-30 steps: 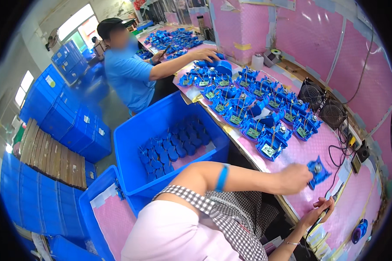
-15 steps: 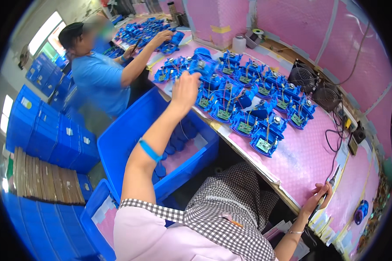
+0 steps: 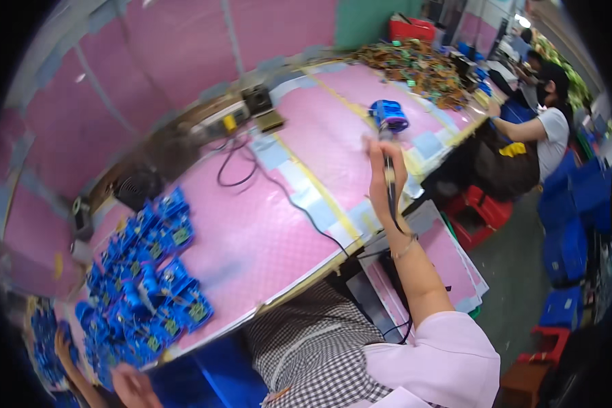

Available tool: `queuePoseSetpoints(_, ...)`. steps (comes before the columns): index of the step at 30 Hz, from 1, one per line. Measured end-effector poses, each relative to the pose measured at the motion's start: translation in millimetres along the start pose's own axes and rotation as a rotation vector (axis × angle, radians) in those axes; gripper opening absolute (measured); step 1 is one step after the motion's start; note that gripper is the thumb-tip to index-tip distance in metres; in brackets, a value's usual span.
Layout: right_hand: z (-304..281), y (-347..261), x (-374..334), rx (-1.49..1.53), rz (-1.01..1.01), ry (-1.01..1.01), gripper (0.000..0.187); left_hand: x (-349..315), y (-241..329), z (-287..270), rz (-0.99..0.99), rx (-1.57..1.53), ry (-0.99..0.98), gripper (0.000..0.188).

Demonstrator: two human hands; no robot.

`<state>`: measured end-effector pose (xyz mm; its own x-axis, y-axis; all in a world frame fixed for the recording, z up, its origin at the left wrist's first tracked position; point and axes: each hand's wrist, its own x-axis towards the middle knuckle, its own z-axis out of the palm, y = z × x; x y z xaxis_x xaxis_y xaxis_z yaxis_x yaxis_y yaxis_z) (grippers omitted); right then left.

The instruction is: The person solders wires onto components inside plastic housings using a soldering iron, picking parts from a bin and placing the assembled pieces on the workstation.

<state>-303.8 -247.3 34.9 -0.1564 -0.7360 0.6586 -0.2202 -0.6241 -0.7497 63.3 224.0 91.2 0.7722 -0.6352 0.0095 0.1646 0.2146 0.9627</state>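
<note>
My right hand (image 3: 389, 170) reaches out over the pink bench and is closed around a soldering iron (image 3: 389, 175), whose cable trails down past my wrist. Just beyond the hand, a blue plastic housing (image 3: 389, 114) sits by itself; the iron overlaps its near edge, and I cannot tell whether they touch. Low at the left is my left hand (image 3: 134, 386), smeared by motion, its fingers unclear. Closest to it are several blue housings (image 3: 173, 299) holding green circuit boards and thin wires, lined up in rows on the bench.
A pile of loose wires (image 3: 415, 71) lies at the far end of the bench. A power strip (image 3: 224, 121) and a small fan (image 3: 139, 187) stand along the wall. Flat sheets (image 3: 449, 255) are stacked below the edge. A co-worker (image 3: 551, 115) sits at right; another person's hand (image 3: 62, 345) shows at left.
The view has swung to the right. My right hand has moved over the bench with the soldering iron to the lone blue housing. My left hand has drawn back from the housings.
</note>
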Motion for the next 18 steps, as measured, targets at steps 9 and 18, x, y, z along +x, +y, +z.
queuePoseSetpoints(9,-57,151,111,-0.216,0.06,-0.092,0.031,-31,-58,99,-0.022,-0.789,-0.357,0.038)
queuePoseSetpoints(18,33,10,-8,0.125,-0.111,-0.427,0.022,-14,-96,191,-0.177,-0.323,-0.22,0.013)
